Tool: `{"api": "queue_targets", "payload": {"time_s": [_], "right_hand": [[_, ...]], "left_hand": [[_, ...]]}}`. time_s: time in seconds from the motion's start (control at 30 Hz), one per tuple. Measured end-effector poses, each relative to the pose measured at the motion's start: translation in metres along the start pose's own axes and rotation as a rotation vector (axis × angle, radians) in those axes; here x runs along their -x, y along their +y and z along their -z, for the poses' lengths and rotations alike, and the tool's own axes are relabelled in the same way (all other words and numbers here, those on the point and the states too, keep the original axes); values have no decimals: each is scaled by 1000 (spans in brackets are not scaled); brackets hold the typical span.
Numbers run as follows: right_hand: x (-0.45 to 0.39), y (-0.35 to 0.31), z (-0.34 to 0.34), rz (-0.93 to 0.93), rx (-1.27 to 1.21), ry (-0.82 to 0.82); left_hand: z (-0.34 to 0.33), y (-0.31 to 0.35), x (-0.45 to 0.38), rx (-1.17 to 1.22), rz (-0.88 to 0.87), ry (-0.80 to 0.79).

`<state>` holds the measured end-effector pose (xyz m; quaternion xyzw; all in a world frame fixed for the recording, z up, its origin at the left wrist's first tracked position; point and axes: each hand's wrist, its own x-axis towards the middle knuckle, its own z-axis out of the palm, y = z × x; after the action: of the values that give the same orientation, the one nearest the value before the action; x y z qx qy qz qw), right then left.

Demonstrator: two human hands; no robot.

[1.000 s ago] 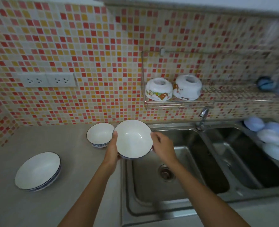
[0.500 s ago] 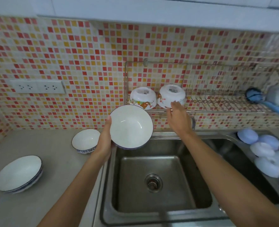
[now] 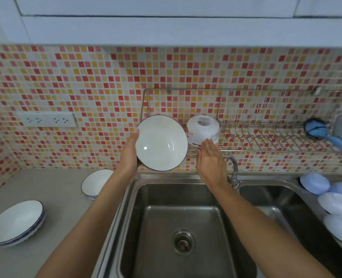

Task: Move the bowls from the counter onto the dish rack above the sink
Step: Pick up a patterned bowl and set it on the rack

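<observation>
My left hand [image 3: 128,152] grips a white bowl with a dark blue rim [image 3: 161,142], tilted with its inside toward me, raised in front of the left end of the wire dish rack [image 3: 266,140]. An upside-down white patterned bowl [image 3: 203,130] stands on the rack just right of it; another rack bowl is hidden behind the held one. My right hand [image 3: 211,159] is open, its fingertips at the lower edge of that upside-down bowl. A small bowl [image 3: 95,182] and a wide stacked bowl [image 3: 15,222] remain on the grey counter [image 3: 55,227] at left.
A double steel sink [image 3: 182,227] lies below the rack, with a tap [image 3: 234,173] between its basins. Several pale blue and white lids or dishes [image 3: 334,203] sit at the right. A blue brush [image 3: 326,135] lies on the rack's right end. A wall socket [image 3: 47,119] is at left.
My left hand has lifted the bowl from over the sink up to the rack's left end, now covering one rack bowl. My right hand let go of it and moved to the upside-down bowl.
</observation>
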<state>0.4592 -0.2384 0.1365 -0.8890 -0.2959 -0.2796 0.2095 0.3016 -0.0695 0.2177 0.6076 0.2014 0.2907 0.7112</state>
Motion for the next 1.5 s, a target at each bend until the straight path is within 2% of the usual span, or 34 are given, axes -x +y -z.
{"api": "queue_targets", "payload": {"time_s": [0.13,0.27,0.47,0.7,0.87,1.13,1.3,1.5], "right_hand": [[0,4,-2,30,8,4],[1,8,-6,59,16,31],[2,18,-22,157,50,190],[1,22,-36,178,27,318],[2,23,-37,172,-3,313],[2,21,-36,170,-20,314],[3,21,-35,167,-13,312],[2,20,-35,158,-6,314]], "left_hand": [[-30,15,-25,-231,-138,77],[-58,36,-50,-338,-325,59],[-78,36,-95,-570,-615,136],[-83,2,-118,-942,-789,261],[-80,-11,-135,-1133,-855,336],[-64,-34,-150,-1546,-1059,182],[-62,-33,-150,-1622,-1036,107],[-64,-34,-149,-1756,-1059,-107]]}}
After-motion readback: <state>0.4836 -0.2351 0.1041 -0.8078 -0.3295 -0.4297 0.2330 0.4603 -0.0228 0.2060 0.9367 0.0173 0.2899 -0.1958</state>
